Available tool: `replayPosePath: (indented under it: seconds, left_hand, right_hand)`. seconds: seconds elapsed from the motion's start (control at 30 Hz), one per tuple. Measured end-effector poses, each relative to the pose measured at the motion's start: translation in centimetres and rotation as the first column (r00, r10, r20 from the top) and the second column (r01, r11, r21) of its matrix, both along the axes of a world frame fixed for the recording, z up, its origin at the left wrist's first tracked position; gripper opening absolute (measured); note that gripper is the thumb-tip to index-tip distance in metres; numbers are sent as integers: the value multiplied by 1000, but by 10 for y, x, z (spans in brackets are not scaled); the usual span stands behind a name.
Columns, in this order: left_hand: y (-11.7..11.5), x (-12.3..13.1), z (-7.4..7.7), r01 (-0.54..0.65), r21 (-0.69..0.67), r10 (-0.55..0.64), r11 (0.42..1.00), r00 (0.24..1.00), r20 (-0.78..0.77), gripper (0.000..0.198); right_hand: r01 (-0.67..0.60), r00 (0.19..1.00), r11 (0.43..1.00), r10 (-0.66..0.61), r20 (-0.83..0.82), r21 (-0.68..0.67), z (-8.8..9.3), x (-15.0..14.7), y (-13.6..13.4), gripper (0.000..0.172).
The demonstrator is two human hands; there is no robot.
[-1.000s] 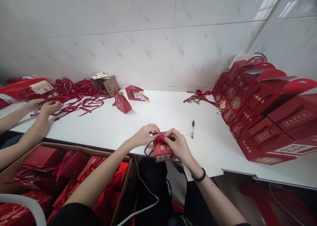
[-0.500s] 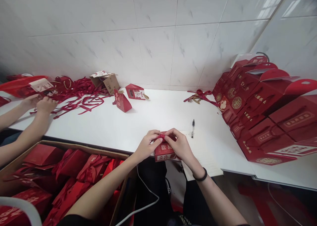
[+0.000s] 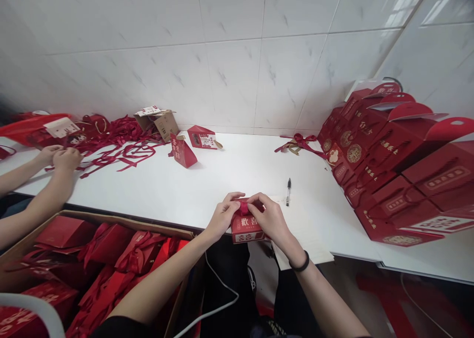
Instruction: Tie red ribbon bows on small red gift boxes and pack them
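Note:
A small red gift box (image 3: 249,225) with pale lettering sits at the front edge of the table in front of me. Across its top lies a dark red ribbon (image 3: 244,208), bunched in the middle. My left hand (image 3: 221,218) is at the box's left side, thumb and fingers closed on the ribbon, its index finger reaching over the top. From the right, my right hand (image 3: 272,218) pinches the ribbon between thumb and fingers. The fingertips partly hide the ribbon, so its exact form is hard to tell.
A pen (image 3: 289,192) and paper sheets (image 3: 305,239) lie at right, beside stacked red boxes (image 3: 392,170). Two small red boxes and loose ribbons (image 3: 129,152) lie at back left. A carton (image 3: 122,214) of red boxes stands at left, near another person's hands (image 3: 62,157).
My left thumb has shifted slightly left and up, and more of the ribbon's middle shows between my hands. The other person's hands have moved slightly down.

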State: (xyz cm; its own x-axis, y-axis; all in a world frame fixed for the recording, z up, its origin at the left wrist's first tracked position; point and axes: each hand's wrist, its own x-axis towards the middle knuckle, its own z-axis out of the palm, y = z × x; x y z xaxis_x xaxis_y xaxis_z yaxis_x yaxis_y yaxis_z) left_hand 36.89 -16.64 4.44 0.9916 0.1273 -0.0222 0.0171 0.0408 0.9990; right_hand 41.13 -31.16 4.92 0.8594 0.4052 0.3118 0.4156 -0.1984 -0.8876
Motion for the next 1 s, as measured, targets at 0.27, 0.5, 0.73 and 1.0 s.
replayPosePath:
  seconds: [0.27,0.5,0.73,1.0]
  left_hand:
    - [2,0,-2,23,57,-24,998,999,21,28]
    - [7,1,-5,84,30,-84,996,996,5,36]
    - [9,0,-3,69,181,-76,981,997,34,35]
    - [4,-2,7,-26,281,5,959,997,77,28]
  right_hand:
    - [-80,972,996,85,217,-30,-2,1,-14,9]
    - [-70,870,997,83,486,-45,-4,3,-11,9]
    - [-78,812,997,50,582,24,-6,2,-5,16]
    - [22,846,999,-37,532,35,-8,-1,-4,21]
